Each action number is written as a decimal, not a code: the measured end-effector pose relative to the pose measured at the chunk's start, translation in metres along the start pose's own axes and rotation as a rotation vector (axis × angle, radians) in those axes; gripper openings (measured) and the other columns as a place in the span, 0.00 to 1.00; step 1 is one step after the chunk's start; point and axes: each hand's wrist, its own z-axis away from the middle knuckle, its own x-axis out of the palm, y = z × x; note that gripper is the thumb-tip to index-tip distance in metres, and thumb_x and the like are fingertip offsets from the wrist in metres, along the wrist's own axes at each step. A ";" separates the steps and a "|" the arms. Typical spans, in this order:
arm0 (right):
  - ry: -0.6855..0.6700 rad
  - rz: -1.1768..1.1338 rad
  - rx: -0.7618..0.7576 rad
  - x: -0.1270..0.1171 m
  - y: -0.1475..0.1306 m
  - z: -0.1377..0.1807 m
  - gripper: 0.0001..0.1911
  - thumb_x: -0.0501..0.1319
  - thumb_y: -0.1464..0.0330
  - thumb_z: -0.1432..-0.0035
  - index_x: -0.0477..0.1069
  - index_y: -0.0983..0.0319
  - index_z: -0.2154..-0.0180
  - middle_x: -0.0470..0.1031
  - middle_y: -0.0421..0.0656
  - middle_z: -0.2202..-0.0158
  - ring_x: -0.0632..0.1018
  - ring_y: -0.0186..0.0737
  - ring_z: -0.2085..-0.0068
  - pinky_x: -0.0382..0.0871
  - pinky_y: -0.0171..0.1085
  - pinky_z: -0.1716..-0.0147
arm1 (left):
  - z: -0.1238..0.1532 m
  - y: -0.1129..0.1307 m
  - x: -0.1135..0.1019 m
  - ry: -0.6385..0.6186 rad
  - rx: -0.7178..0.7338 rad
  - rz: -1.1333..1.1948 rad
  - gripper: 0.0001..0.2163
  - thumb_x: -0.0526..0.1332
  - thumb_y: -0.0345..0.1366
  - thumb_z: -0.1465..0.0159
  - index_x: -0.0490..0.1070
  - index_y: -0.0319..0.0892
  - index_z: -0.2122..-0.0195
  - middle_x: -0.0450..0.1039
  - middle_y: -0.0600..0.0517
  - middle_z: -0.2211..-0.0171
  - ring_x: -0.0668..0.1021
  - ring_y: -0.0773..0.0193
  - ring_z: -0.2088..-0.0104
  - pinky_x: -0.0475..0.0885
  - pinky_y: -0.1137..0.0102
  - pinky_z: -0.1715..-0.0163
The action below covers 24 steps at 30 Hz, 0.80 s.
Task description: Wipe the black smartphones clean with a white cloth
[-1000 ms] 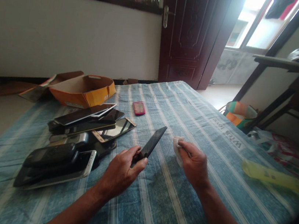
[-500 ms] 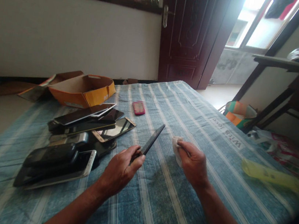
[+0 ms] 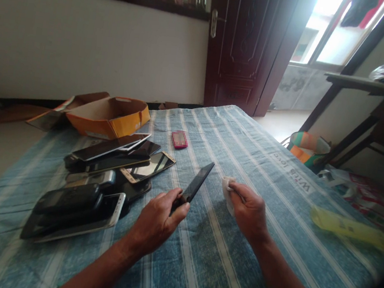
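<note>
My left hand (image 3: 157,220) grips a dark smartphone (image 3: 199,181) by its near end, thumb on one side and fingers on the other. The phone is tilted above the striped blue cloth (image 3: 196,268), its far end pointing away from me. To the right, apart from the phone, my right hand (image 3: 247,211) is closed on a crumpled white tissue (image 3: 228,197). Left of my left hand lies a heap of several phones, among them a gold-framed phone (image 3: 149,167), a white-edged phone (image 3: 116,210) and a black rounded device (image 3: 68,198).
An open orange cardboard box (image 3: 124,120) stands behind the heap. A small pink-red item (image 3: 179,139), blurred on top, lies mid-cloth. A yellow translucent wrapper (image 3: 348,227) is at right. Beyond are a dark red door (image 3: 244,51) and a wooden desk (image 3: 372,84).
The phone in my left hand has turned slightly, so more of its dark face shows. My right hand keeps the tissue in about the same place. The view has shifted slightly.
</note>
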 end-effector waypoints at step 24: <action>-0.319 0.325 -0.227 0.028 0.020 0.007 0.16 0.55 0.72 0.38 0.73 0.60 0.50 0.74 0.50 0.47 0.71 0.49 0.42 0.65 0.50 0.42 | 0.015 -0.013 0.041 0.289 0.244 -0.311 0.35 0.68 0.40 0.48 0.58 0.35 0.41 0.73 0.39 0.52 0.75 0.46 0.55 0.74 0.54 0.56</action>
